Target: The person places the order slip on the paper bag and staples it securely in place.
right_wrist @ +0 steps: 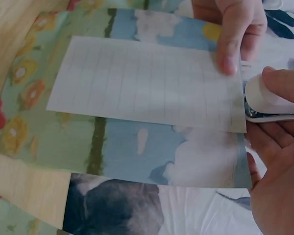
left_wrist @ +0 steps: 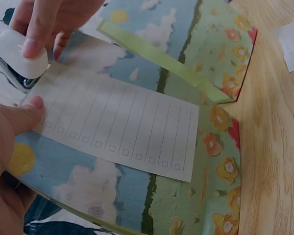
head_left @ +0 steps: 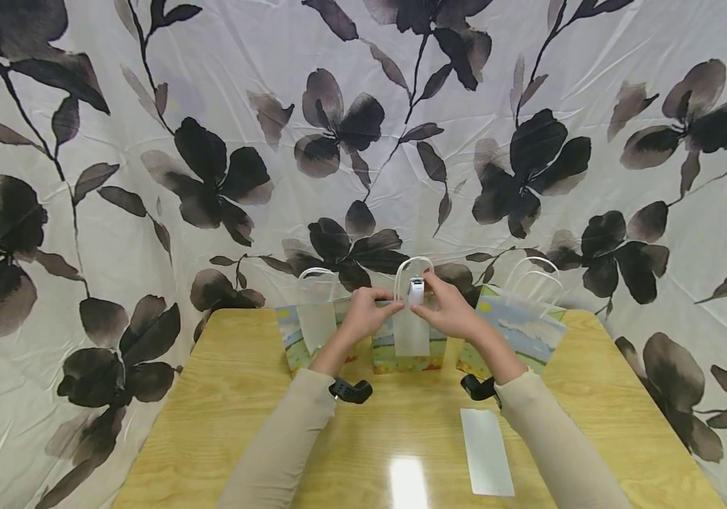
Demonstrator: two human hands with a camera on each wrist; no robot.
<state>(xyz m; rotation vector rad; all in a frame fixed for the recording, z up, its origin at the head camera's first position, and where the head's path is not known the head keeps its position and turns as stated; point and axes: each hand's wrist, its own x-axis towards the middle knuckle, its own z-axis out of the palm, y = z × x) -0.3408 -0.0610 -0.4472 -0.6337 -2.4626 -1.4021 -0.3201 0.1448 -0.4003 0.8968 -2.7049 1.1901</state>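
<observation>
In the head view a painted paper gift bag [head_left: 409, 364] stands in the middle of the table, a lined checklist sheet [left_wrist: 117, 117] lying flat against its front. My left hand [head_left: 366, 312] pinches the sheet's top edge together with the bag's rim, thumb in front. A small white stapler [right_wrist: 269, 100] is in my right hand [head_left: 451, 311], thumb on its top and fingers beneath. Its mouth sits at the upper edge of the sheet and bag; whether it bites the paper cannot be told.
On the left stands another painted bag [head_left: 288, 332] with a white sheet [head_left: 316, 326] on its front. A third bag [head_left: 522, 326] leans at the right. One loose white sheet [head_left: 487, 452] lies on the wooden table [head_left: 210, 424]. Behind hangs a flowered cloth [head_left: 401, 177].
</observation>
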